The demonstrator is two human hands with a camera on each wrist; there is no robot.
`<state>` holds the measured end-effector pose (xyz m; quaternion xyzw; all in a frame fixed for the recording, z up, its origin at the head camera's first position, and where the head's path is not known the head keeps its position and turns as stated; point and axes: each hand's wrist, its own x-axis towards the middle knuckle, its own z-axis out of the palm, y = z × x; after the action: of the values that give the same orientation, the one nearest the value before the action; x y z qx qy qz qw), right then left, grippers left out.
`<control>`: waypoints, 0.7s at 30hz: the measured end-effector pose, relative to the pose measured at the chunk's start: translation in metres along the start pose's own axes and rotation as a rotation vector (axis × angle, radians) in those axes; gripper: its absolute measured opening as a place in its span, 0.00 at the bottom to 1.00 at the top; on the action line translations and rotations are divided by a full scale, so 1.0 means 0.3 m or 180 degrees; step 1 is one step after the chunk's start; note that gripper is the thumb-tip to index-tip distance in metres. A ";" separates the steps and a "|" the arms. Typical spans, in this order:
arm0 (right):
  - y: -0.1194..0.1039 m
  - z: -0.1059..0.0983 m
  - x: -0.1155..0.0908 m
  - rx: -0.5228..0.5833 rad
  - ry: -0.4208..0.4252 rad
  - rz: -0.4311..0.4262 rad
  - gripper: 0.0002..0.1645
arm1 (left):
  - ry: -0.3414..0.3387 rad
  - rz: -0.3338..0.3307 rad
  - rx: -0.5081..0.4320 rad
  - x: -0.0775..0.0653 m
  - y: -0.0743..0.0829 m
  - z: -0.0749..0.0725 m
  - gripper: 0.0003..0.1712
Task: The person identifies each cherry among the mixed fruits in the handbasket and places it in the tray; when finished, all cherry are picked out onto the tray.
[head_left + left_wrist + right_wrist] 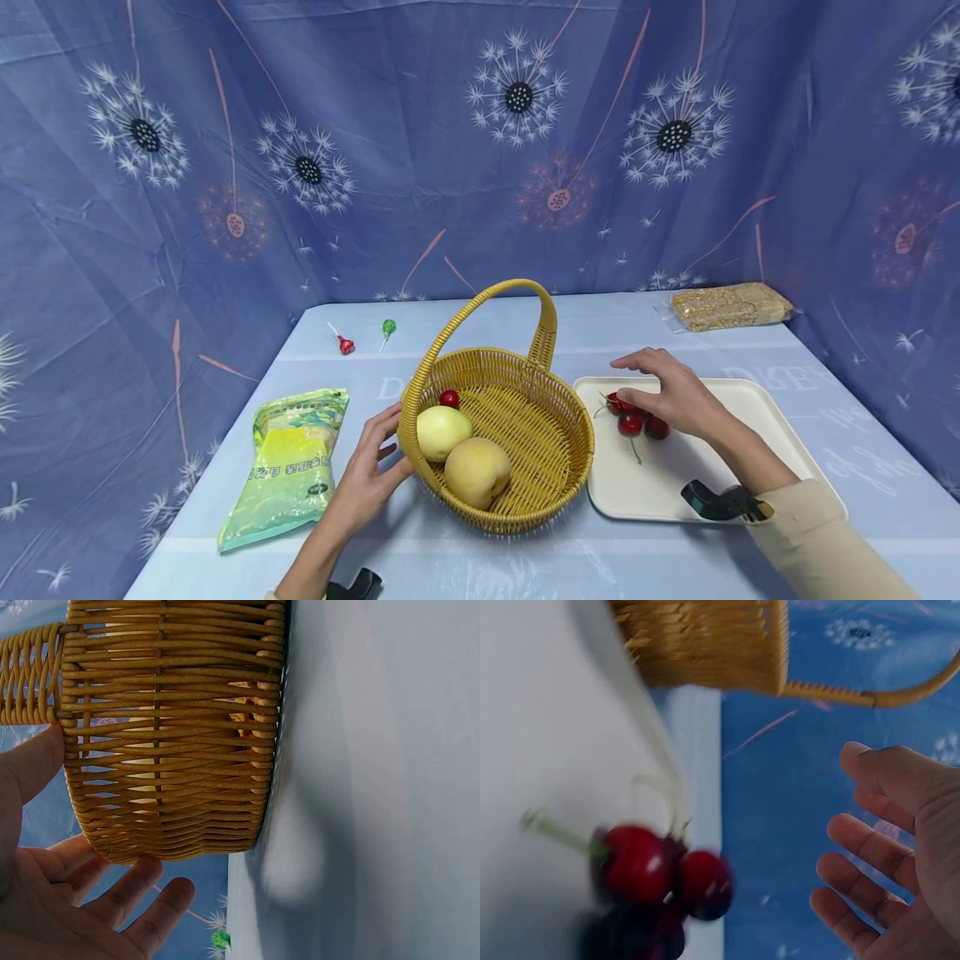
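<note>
A yellow woven basket with a tall handle holds a pale green fruit, a yellowish peach-like fruit and a cherry. My left hand is at the basket's left side. In the left wrist view its thumb touches the rim by the handle's base, and some of its loosely spread fingers touch or nearly touch the outer wall. Several dark red cherries with green stems lie on a cream tray. Over them hovers my right hand, fingers parted, with nothing held.
A green and yellow packet lies left of the basket. Behind it are a red lollipop and a green lollipop. A wrapped tan block sits at the back right. A blue patterned curtain encloses the table.
</note>
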<state>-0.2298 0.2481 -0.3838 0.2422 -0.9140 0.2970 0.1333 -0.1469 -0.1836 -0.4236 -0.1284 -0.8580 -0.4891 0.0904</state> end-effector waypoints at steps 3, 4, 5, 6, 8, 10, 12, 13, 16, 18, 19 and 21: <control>-0.045 -0.002 0.022 0.0085 -0.0047 -0.0048 0.22 | 0.0000 0.0004 -0.0020 0.000 0.001 0.000 0.33; -0.061 -0.001 0.031 0.0110 -0.0065 -0.0072 0.22 | -0.0001 0.0008 -0.0024 -0.001 0.001 0.000 0.33; -0.078 -0.001 0.038 0.0134 -0.0083 -0.0096 0.22 | -0.0003 0.0013 -0.0029 -0.001 0.002 0.000 0.33; -0.095 0.000 0.046 0.0157 -0.0100 -0.0123 0.22 | -0.0006 0.0019 -0.0034 -0.001 0.002 0.000 0.33; -0.130 0.003 0.062 0.0208 -0.0141 -0.0179 0.22 | -0.0009 0.0027 -0.0040 -0.001 0.002 0.001 0.33; -0.165 0.006 0.078 0.0244 -0.0173 -0.0252 0.22 | -0.0011 0.0033 -0.0039 -0.002 0.003 0.001 0.33; -0.200 0.010 0.094 0.0266 -0.0215 -0.0334 0.22 | -0.0009 0.0036 -0.0034 -0.002 0.003 0.001 0.33; -0.216 0.013 0.102 0.0268 -0.0239 -0.0387 0.22 | -0.0006 0.0035 -0.0029 -0.002 0.003 0.001 0.33; -0.262 0.024 0.128 0.0266 -0.0319 -0.0534 0.23 | 0.0000 0.0033 -0.0016 -0.002 0.003 0.000 0.33; -0.289 0.034 0.148 0.0259 -0.0374 -0.0638 0.24 | 0.0003 0.0037 -0.0014 -0.001 0.002 0.000 0.33; -0.301 0.040 0.157 0.0248 -0.0397 -0.0686 0.25 | 0.0004 0.0039 -0.0019 -0.001 0.002 0.000 0.33; -0.322 0.055 0.176 0.0232 -0.0446 -0.0761 0.25 | 0.0004 0.0041 -0.0027 -0.001 0.001 0.001 0.33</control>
<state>-0.2257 0.1505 -0.3301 0.3741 -0.8743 0.2944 0.0947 -0.1466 -0.1834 -0.4235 -0.1339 -0.8550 -0.4921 0.0936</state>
